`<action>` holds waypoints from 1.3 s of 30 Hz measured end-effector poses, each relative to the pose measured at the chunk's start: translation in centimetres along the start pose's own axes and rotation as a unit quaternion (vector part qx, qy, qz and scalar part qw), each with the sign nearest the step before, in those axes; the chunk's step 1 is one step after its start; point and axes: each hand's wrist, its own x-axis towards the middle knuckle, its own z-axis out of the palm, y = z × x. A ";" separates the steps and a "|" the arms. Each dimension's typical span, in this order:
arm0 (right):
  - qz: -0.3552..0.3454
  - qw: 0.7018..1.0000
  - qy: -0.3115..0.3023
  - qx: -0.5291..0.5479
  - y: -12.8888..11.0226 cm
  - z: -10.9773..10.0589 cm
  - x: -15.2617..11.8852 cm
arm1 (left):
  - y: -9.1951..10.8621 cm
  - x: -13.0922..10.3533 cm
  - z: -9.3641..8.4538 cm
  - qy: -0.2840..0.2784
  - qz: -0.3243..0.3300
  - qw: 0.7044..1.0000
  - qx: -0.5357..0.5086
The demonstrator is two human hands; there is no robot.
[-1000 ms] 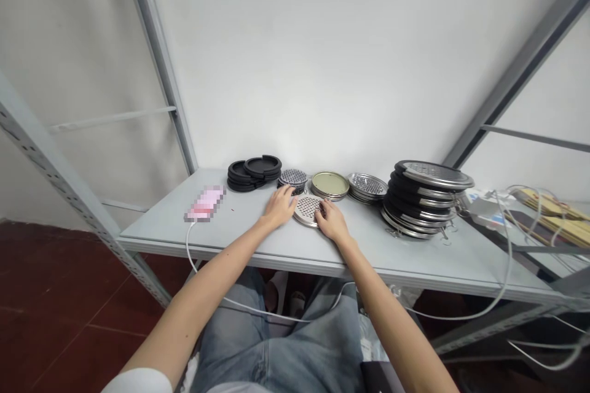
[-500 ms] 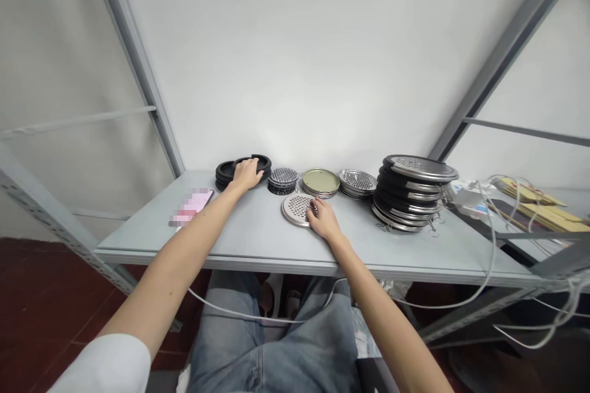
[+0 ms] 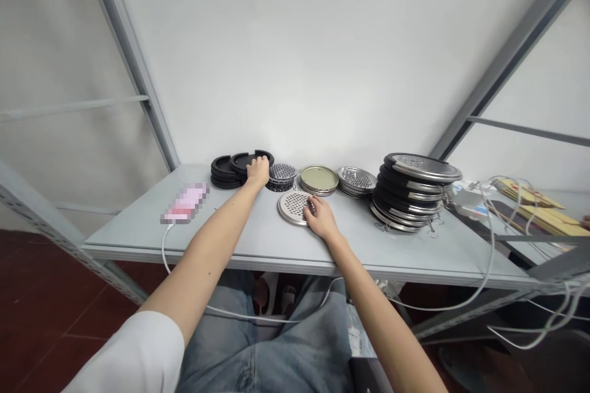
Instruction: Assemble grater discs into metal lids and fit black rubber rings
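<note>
My left hand [image 3: 258, 172] reaches to the back of the table, its fingers curled over the right edge of a black ring [image 3: 239, 163] on top of a stack. A second stack of black rings [image 3: 221, 172] stands just left of it. Nearer the table's front, my right hand [image 3: 319, 216] grips the right edge of a round perforated metal disc [image 3: 293, 206], which lies flat. Behind the disc are dark perforated discs [image 3: 281, 173], green-faced metal lids [image 3: 318, 178] and silver perforated discs [image 3: 357, 179].
At the right stands a tall stack of black-rimmed metal discs [image 3: 410, 193]. A phone [image 3: 185, 202] with a white cable [image 3: 165, 249] lies at the left. Yellow packets [image 3: 548, 212] and cables lie beyond the right end. Metal posts [image 3: 124, 49] frame the table [image 3: 258, 239].
My left hand has shifted right along the black ring to its right edge. More of the phone shows now. My right hand keeps its place on the disc.
</note>
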 end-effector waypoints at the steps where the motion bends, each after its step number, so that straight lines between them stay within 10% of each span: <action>1: 0.000 1.000 -0.001 0.000 0.0 0.0 0.0 | 0.1 -0.1 0.0 0.005 0.000 1.000 -0.001; 16: 0.005 1.000 -0.011 0.000 -0.2 -0.3 0.0 | 0.8 -0.8 0.2 0.043 0.015 0.999 -0.021; 39: 0.087 0.996 0.021 0.024 0.1 -0.7 0.5 | -3.7 -5.6 -1.4 0.109 0.272 0.944 -0.153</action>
